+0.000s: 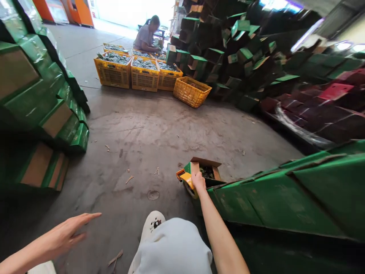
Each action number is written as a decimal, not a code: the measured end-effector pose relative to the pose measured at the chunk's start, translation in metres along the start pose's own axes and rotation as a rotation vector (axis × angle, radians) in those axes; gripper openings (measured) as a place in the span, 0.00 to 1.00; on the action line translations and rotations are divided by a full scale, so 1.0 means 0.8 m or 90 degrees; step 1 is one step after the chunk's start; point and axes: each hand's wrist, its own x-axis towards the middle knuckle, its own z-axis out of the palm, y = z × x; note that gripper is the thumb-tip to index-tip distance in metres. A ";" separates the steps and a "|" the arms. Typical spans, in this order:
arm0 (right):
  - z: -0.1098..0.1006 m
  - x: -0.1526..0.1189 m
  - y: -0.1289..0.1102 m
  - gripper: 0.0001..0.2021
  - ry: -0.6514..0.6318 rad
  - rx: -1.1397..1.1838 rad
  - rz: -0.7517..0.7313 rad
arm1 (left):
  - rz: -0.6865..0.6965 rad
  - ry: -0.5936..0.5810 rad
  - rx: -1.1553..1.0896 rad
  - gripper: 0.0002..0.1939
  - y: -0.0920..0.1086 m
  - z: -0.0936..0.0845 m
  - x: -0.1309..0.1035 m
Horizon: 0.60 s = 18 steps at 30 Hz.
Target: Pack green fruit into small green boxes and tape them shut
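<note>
My right hand (199,181) grips an orange tape dispenser (187,178) with a tape roll on it. It is beside an open green cardboard box (211,172) whose flaps stand up; something dark lies inside, too unclear to name. That box sits at the far end of a row of closed green boxes (270,198) on my right. Low on the left, my left hand (66,233) hovers over the floor with fingers stretched out, holding nothing.
Stacked green boxes (31,87) in plastic wrap rise on the left. Ahead, a person (146,36) sits behind filled yellow crates (114,74); a tilted yellow basket (191,92) stands nearer. Piled green boxes (212,61) and dark red boxes (327,110) fill the right. Scraps litter the concrete floor (137,140).
</note>
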 end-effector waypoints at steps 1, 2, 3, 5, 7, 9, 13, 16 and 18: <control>-0.001 0.006 -0.004 0.28 0.002 -0.007 -0.008 | 0.006 -0.008 -0.035 0.29 0.008 0.000 -0.002; -0.002 0.011 -0.009 0.28 0.004 -0.016 -0.021 | 0.008 -0.019 -0.061 0.29 0.014 0.001 -0.005; -0.003 0.013 -0.014 0.28 0.007 -0.025 -0.039 | 0.001 -0.032 -0.074 0.30 0.018 0.001 -0.007; 0.001 0.010 -0.026 0.26 0.010 -0.042 -0.088 | -0.014 -0.044 -0.088 0.30 0.021 0.003 -0.009; 0.012 -0.005 -0.039 0.23 0.009 -0.056 -0.150 | -0.025 -0.053 -0.102 0.30 0.019 0.006 -0.007; 0.031 -0.034 -0.056 0.19 -0.002 -0.063 -0.219 | -0.028 -0.059 -0.114 0.30 0.019 0.009 0.000; 0.080 -0.110 -0.095 0.14 -0.067 -0.138 -0.484 | -0.022 -0.015 -0.162 0.34 0.032 0.005 0.025; 0.107 -0.158 -0.122 0.13 -0.128 -0.211 -0.725 | -0.043 0.112 -0.208 0.48 0.050 -0.005 0.041; 0.120 -0.177 -0.142 0.11 -0.165 -0.260 -0.846 | -0.101 0.178 -0.232 0.54 0.053 -0.008 0.047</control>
